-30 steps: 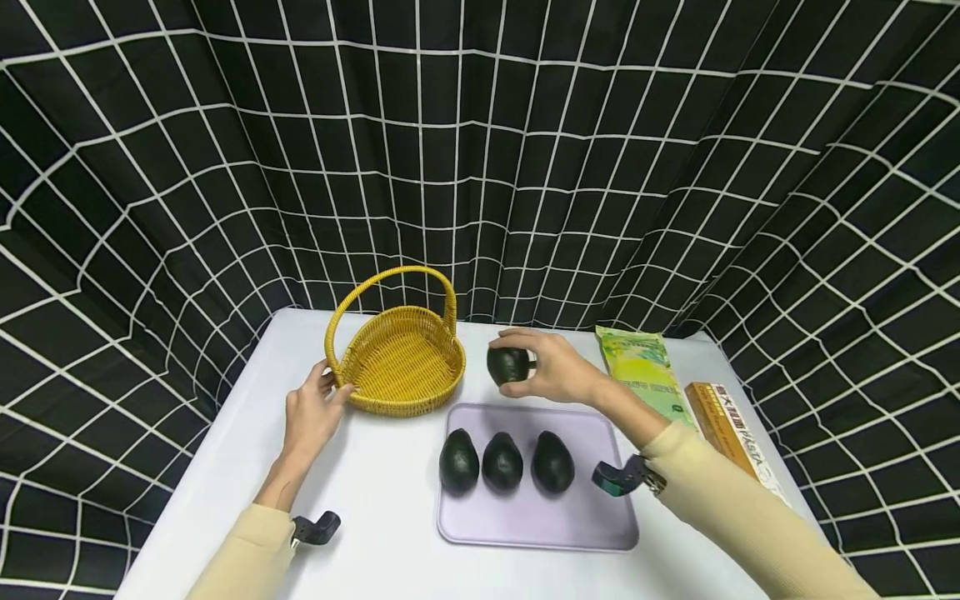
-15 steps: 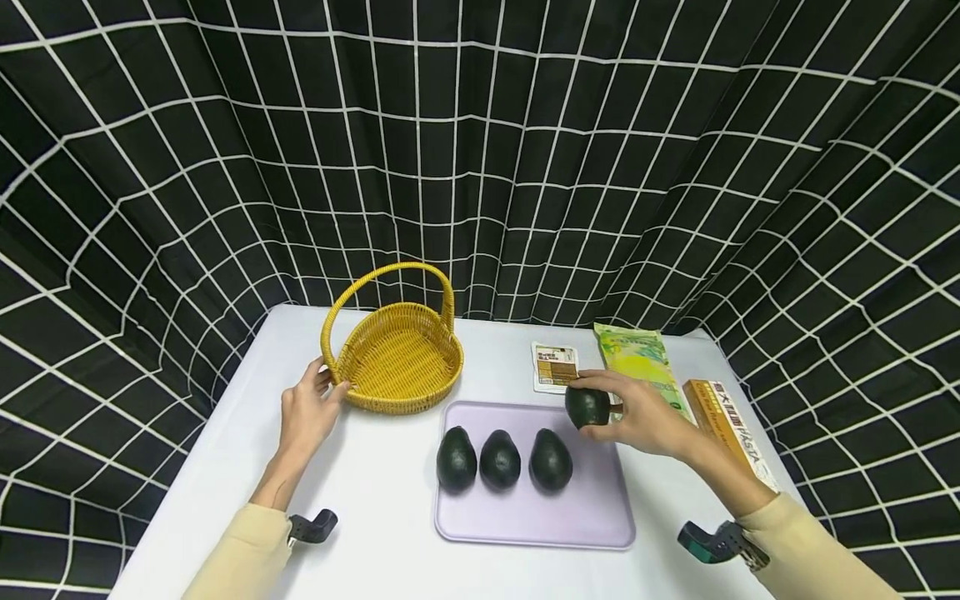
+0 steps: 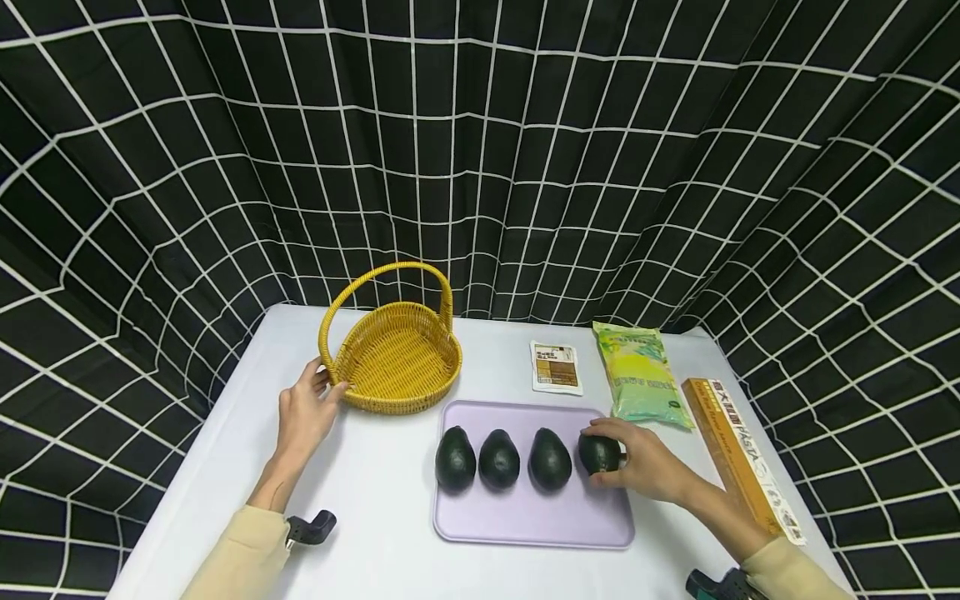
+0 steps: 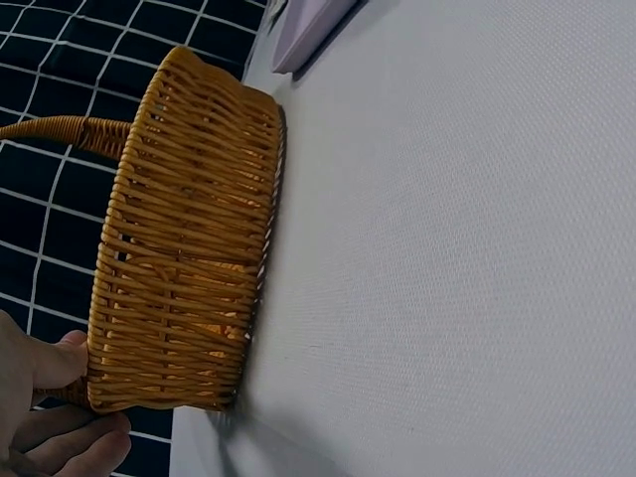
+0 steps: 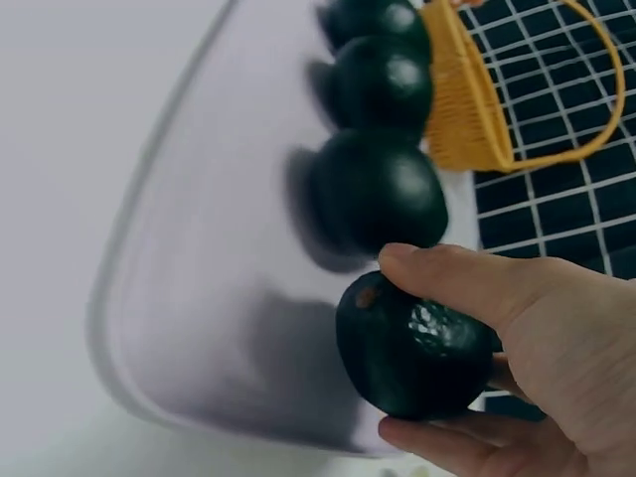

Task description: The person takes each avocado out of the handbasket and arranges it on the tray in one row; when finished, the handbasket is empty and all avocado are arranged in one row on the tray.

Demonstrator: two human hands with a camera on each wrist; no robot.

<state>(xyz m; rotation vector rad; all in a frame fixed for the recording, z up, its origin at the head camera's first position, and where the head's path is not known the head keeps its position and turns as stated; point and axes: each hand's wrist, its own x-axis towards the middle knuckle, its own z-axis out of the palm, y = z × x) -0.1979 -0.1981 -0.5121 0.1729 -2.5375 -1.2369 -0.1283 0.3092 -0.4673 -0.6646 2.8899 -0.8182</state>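
Note:
My right hand [image 3: 647, 460] grips a dark green avocado [image 3: 598, 454] over the right end of a pale purple tray [image 3: 536, 530]. In the right wrist view the thumb lies on one side of that avocado [image 5: 412, 348] and fingers curl beneath it. Three more avocados stand in a row on the tray, the closest avocado [image 3: 550, 461] just left of the held one. At the left, my left hand [image 3: 306, 415] pinches the rim of a yellow wicker basket [image 3: 405, 358] by the foot of its handle. The left wrist view shows the thumb against the basket's woven side [image 4: 184, 248].
Behind the tray lies a small white and brown packet [image 3: 557, 368]. Right of it are a green and yellow bag [image 3: 645, 375] and a long orange pasta box [image 3: 738, 458]. A black cloth with white grid lines [image 3: 480, 167] surrounds the white table [image 3: 382, 517].
My right hand has carried the avocado from beside the basket, rightward and toward me, to the tray's right end. The small packet has come into sight. My left hand stays at the basket.

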